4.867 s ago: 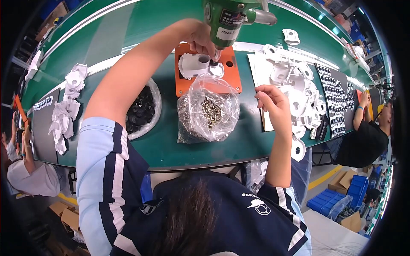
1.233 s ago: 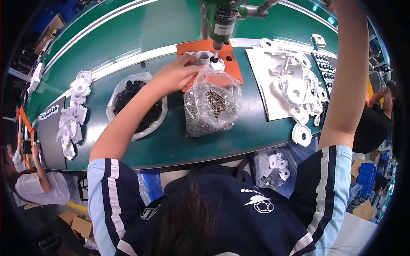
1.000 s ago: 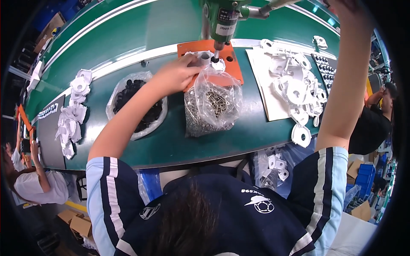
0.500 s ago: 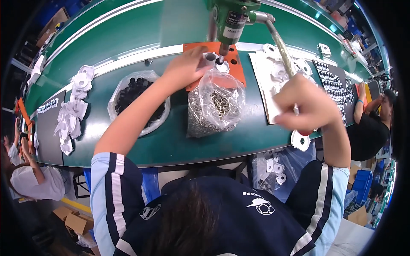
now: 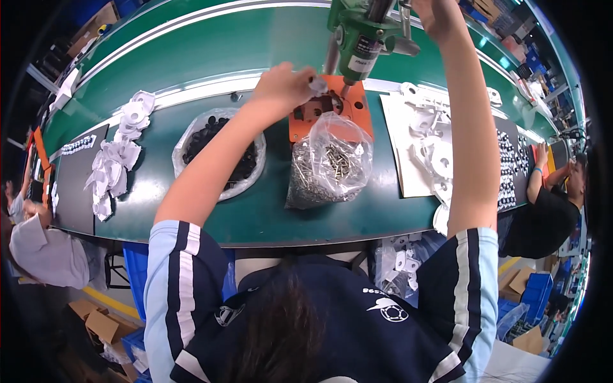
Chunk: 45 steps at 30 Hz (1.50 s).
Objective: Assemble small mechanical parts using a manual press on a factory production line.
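Observation:
My left hand [image 5: 281, 89] is closed on a small pale plastic part [image 5: 317, 85], held over the left side of an orange fixture plate [image 5: 303, 129]. Some of that part is hidden by my fingers. Above the fixture hangs the green head of a lever press [image 5: 359, 48]. My right hand [image 5: 439, 18] is raised at the top edge beside the press lever [image 5: 405, 19], apparently gripping it; its fingers are partly cut off. Against the front of the fixture leans a clear plastic bag of metal screws [image 5: 338, 163].
Black round parts fill a plastic-lined bowl [image 5: 220, 150] at left. White plastic parts [image 5: 115, 166] pile up farther left. More white parts [image 5: 434, 153] lie on a board [image 5: 399, 153] at right, partly behind my right forearm. Co-workers sit at both sides.
My right hand has risen far up and away from the table, and the lever has swung up. My left hand has lifted the pale part off the fixture, where white parts sat before.

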Motion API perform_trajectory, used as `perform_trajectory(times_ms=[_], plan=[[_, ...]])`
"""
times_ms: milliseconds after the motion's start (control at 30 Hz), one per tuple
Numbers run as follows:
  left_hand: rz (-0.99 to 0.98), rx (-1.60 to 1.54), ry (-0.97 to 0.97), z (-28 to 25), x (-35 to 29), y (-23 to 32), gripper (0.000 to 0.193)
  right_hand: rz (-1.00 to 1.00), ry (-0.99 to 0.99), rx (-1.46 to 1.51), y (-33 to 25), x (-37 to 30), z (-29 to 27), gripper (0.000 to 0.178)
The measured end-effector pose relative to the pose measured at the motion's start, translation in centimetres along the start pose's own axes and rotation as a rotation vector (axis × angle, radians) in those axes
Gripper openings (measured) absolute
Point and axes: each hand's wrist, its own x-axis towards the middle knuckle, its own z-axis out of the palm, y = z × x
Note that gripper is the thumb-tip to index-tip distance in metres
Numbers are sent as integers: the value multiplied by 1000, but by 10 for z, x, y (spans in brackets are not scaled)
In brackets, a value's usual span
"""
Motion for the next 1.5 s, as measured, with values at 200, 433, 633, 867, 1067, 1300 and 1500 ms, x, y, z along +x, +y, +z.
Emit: perform_trajectory(times_ms=[200, 433, 633, 867, 1067, 1300, 1500], plan=[[-388, -1884, 18, -25, -91, -46, 41, -125, 31, -107, 12, -146, 29, 29], [-38, -2653, -33, -27, -143, -10, 42, -43, -540, -749, 38, -229, 77, 21], [13, -2698, -61, -37, -155, 9, 43, -26, -421, -875, 65, -246, 75, 18], [-413, -2132, 206, -26, -143, -6, 36, -11, -584, -986, 55, -239, 71, 19], [-551, -1836, 142, -12, -82, -47, 42, -69, -598, -903, 53, -240, 73, 20], [-394, -1905, 149, -8, -70, -14, 38, -29, -585, -860, 57, -242, 67, 21], [-396, -1625, 250, -2, -46, -13, 44, -116, -489, -925, 61, -246, 60, 20]])
